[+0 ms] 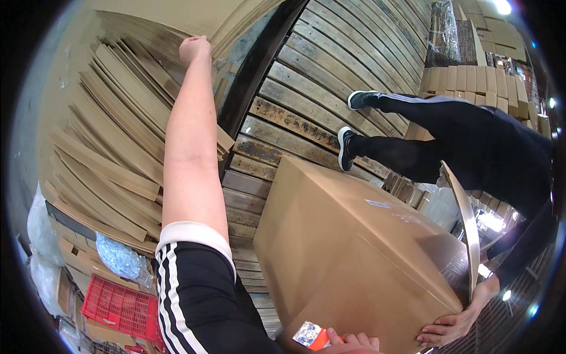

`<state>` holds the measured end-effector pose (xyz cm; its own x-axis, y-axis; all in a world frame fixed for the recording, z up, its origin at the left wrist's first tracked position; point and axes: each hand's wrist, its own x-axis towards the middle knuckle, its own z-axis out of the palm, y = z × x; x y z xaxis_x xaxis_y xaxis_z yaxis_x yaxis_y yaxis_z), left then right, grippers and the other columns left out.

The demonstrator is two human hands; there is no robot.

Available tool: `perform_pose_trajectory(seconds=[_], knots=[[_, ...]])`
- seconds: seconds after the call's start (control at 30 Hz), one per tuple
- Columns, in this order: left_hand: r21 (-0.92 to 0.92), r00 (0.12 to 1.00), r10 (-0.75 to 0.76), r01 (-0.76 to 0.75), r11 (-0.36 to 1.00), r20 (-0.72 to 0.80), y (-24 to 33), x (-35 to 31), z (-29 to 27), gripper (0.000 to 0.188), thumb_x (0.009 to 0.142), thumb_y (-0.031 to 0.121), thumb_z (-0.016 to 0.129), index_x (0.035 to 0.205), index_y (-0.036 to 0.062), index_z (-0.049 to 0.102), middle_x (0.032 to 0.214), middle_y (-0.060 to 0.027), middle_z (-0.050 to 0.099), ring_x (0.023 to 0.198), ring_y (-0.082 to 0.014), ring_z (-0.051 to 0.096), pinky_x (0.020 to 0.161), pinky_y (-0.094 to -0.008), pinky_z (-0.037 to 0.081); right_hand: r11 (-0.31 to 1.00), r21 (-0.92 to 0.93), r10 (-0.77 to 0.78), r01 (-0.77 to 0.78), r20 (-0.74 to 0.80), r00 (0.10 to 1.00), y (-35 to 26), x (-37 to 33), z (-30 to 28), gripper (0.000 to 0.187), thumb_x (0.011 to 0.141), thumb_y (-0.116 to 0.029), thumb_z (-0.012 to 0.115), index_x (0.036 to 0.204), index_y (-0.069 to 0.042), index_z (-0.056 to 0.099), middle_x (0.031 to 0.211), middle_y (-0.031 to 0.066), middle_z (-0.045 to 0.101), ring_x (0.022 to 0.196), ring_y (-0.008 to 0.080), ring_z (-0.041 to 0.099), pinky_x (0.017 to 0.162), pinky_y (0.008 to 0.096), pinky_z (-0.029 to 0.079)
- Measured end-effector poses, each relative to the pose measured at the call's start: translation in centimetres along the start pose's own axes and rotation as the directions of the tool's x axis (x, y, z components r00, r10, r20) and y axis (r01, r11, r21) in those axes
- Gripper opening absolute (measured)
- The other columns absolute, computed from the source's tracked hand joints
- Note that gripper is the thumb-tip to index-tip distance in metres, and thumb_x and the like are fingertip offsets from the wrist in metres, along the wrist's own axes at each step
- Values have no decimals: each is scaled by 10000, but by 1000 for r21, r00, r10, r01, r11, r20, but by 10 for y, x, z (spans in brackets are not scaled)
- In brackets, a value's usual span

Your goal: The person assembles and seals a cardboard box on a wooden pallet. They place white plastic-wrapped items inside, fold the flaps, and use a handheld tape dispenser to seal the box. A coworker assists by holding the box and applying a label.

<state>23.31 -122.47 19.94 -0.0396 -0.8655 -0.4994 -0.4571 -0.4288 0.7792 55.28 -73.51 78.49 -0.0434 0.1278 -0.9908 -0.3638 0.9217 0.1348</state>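
I am taking the large cardboard box (348, 253) as the reference; it is standing on the slatted wooden floor (306, 88), its lower edge running out of view. The right hand (356, 343) is grasping an orange tape dispenser (321, 340) before the box's near side; the frame is cutting off the palm, and I cannot tell whether the tool is touching the box. The left hand (196, 51) is extending well beyond the box's left side, beside stacked cardboard sheets (118, 106); its fingers are curling, but I cannot tell whether they are gripping a sheet. A co-worker's hand (451, 324) is pressing the box's right corner. Left of the box, the sleeve (200, 283) is partly hiding a red crate (115, 305).
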Motion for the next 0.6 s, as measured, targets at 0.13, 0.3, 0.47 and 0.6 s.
perform_pose_trajectory(seconds=[0.13, 0.3, 0.47, 0.6], knots=[[-154, 999, 32, -32, 988, -2, -21, -5, -12, 233, 893, 79, 866, 1087, -6, 770, 1105, -150, 803, 1008, -262, 755, 904, -389, 583, 998, 12, -56, 56, -46, 997, 1, -4, 2, 813, 1009, -578, 552, 1722, -229, 375, 1322, 62, 658, 1254, 306, 584, 992, 529, 425], [-614, 935, -38, 262, 744, 353, -97, -83, -148, 224, 988, 28, 692, 1191, 49, 600, 1136, -84, 672, 1069, -265, 678, 981, -570, 618, 989, -8, -149, 151, -192, 970, 12, -4, 22, 820, 1002, -581, 565, 1717, -222, 386, 1296, 62, 665, 1237, 297, 592, 979, 526, 432], [-455, 737, -14, 432, 778, 676, -73, -198, -311, 405, 1083, 213, 600, 1419, -11, 600, 1387, -165, 686, 1178, -307, 711, 970, -598, 625, 964, -190, -251, 185, -428, 868, 20, -4, 41, 837, 979, -582, 609, 1711, -233, 402, 1218, 56, 684, 1171, 259, 619, 931, 467, 452], [-322, 515, 83, 393, 862, 853, -3, -251, -356, 495, 1108, 254, 585, 1521, -14, 537, 1461, -140, 660, 1271, -319, 686, 1041, -643, 588, 942, -73, -282, 329, -704, 652, 25, -9, 55, 836, 726, -220, 862, 1509, -65, 613, 1018, 88, 645, 963, 304, 625, 857, 447, 474]])
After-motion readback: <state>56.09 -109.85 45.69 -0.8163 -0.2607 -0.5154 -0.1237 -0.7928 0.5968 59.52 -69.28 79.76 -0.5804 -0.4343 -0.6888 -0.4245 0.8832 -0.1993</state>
